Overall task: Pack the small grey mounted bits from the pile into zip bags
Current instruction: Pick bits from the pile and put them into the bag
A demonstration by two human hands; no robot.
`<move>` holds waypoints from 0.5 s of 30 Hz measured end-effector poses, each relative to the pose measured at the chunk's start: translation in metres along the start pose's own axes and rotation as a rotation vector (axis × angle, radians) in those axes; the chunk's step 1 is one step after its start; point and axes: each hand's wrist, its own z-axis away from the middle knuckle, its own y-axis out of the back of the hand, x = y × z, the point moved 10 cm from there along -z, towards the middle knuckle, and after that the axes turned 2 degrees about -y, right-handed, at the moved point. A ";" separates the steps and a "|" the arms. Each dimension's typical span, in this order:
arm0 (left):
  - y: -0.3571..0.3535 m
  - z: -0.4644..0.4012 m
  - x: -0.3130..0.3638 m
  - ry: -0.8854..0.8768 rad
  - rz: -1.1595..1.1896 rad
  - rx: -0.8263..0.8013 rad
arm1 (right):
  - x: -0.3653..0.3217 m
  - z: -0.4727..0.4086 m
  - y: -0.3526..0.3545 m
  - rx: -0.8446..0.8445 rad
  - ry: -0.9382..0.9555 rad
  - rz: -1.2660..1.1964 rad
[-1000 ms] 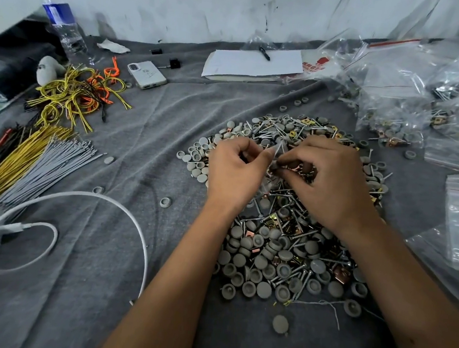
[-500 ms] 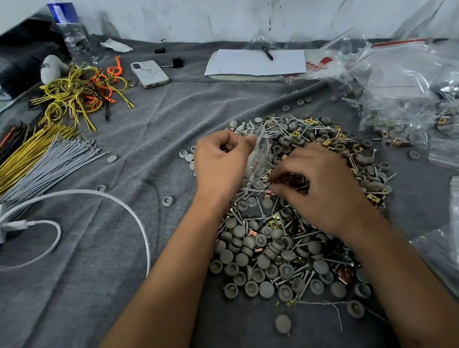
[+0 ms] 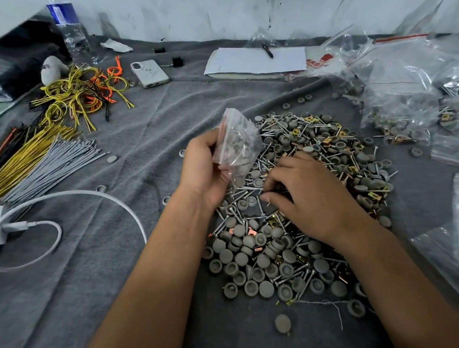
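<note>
A big pile of small grey mounted bits, mixed with metal shanks and brass clips, covers the grey cloth in the middle. My left hand grips a small clear zip bag upright at the pile's left edge; several grey bits show inside it. My right hand lies palm down on the pile just right of the bag, its fingers curled down among the bits. What the fingertips hold is hidden.
Filled and empty zip bags crowd the right side. Bundles of yellow, grey and orange wires lie left, with a white cable and charger. A phone, water bottle and notepad sit at the back.
My left hand has lifted the zip bag up and to the left, clear of the pile. My right hand dropped from the bag's mouth down onto the pile.
</note>
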 end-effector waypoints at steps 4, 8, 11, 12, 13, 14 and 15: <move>-0.007 0.001 -0.002 0.073 0.195 -0.053 | 0.000 0.000 0.001 -0.002 0.008 -0.008; -0.014 0.001 0.000 0.078 0.241 -0.112 | 0.001 0.001 -0.003 -0.040 0.010 -0.021; -0.014 0.003 -0.003 0.067 0.155 -0.122 | 0.000 0.000 0.000 0.022 0.035 -0.012; -0.012 0.002 -0.002 0.053 0.096 -0.101 | 0.000 0.000 0.003 0.055 0.034 -0.032; -0.008 0.002 -0.001 0.031 0.040 -0.077 | 0.002 0.000 0.008 0.097 0.023 -0.068; -0.004 0.001 0.001 0.008 -0.002 -0.048 | 0.004 0.000 0.014 0.144 0.007 -0.114; 0.000 -0.001 0.003 -0.015 -0.024 -0.022 | 0.007 0.001 0.020 0.195 -0.008 -0.163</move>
